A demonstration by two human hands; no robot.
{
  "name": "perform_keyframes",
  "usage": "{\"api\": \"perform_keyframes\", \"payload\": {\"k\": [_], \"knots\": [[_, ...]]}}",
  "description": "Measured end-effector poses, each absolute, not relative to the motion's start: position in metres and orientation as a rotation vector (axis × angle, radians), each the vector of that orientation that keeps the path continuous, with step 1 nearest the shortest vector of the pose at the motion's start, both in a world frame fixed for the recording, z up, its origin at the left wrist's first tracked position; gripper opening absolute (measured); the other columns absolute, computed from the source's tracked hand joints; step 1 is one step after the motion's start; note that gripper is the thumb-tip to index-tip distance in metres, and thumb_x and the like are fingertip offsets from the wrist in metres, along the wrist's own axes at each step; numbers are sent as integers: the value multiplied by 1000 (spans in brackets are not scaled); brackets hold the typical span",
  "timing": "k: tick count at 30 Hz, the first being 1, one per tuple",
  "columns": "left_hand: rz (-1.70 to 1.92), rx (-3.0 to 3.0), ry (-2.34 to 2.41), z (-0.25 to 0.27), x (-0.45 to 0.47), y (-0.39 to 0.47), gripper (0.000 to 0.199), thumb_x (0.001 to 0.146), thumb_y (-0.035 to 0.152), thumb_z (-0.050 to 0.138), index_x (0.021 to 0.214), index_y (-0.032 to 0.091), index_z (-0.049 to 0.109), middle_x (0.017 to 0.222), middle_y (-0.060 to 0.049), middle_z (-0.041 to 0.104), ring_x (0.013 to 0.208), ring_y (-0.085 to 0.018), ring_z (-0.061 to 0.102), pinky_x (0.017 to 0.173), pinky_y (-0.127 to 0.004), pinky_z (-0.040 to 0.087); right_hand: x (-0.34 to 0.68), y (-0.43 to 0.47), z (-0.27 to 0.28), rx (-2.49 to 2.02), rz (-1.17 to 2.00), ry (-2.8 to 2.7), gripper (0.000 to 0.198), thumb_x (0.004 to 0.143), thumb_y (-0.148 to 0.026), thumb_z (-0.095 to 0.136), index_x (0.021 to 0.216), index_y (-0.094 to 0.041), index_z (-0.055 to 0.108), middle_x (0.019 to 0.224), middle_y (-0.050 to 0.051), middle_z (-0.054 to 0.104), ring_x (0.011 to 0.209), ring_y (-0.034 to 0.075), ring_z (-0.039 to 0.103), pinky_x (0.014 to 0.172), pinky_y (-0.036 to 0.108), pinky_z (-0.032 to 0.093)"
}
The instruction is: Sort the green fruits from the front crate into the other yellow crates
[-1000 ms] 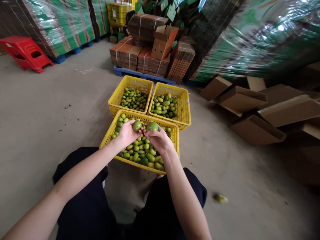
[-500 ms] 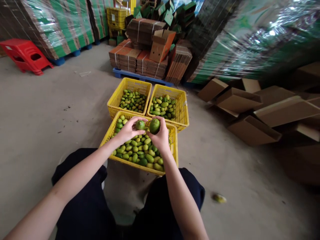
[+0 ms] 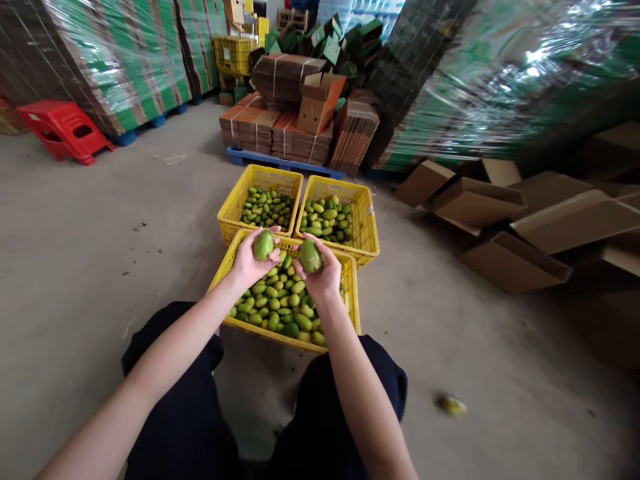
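My left hand (image 3: pixel 253 263) is closed around a green oval fruit (image 3: pixel 263 246), palm turned up. In my right hand (image 3: pixel 325 272) lies another green oval fruit (image 3: pixel 311 256), larger and with brownish marks at its lower end; thumb and fingers curl round it. Both hands are held side by side, a small gap apart, above the near yellow crate (image 3: pixel 354 293). Inside that crate are many loose green and yellowish fruits (image 3: pixel 275 305), partly hidden by my hands and forearms. Whether these are mangoes or lemons I cannot tell.
Behind stand two more yellow crates, the left (image 3: pixel 227 212) and the right (image 3: pixel 367 230), both part-filled with fruit. Flattened cartons (image 3: pixel 250 127) sit on a blue pallet (image 3: pixel 280 162). Open boxes (image 3: pixel 480 203) lie at right, a red stool (image 3: pixel 65 130) at left. One fruit (image 3: pixel 451 404) lies on the floor.
My left hand has shifted a little left, away from the right, and its fruit is turned so its long side shows. The right-hand fruit is turned too. The view has tilted slightly.
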State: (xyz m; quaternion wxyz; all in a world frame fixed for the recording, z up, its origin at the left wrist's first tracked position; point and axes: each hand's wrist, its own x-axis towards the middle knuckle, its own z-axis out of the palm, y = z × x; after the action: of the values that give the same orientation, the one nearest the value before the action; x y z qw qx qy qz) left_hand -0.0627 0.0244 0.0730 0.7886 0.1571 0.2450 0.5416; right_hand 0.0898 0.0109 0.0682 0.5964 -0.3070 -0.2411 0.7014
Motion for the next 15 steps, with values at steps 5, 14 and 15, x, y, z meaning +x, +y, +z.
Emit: {"api": "perform_keyframes", "payload": {"k": [5,14,15], "knots": [[1310,43,573,70,-37,33,24,92,19,44,94,16,68,68,-2,67,68,-14,68,70,-26,57,82,19,67,-521,1608,-332,26,80,-31,47,86,-16,68,60,2,64,66,17,63,70,30,55],[1379,-48,476,70,-27,34,37,94,24,44,122,14,65,104,-8,75,108,-20,68,90,-30,56,78,21,59,-408,1572,-74,27,84,-36,48,98,-21,66,91,4,73,101,23,68,96,47,51],[1370,-52,477,68,-27,32,38,93,25,45,123,14,65,103,-8,75,107,-21,69,91,-31,56,78,21,59,-415,1561,-79,28,84,-37,48,98,-21,66,93,4,74,103,24,67,97,48,51]]}}
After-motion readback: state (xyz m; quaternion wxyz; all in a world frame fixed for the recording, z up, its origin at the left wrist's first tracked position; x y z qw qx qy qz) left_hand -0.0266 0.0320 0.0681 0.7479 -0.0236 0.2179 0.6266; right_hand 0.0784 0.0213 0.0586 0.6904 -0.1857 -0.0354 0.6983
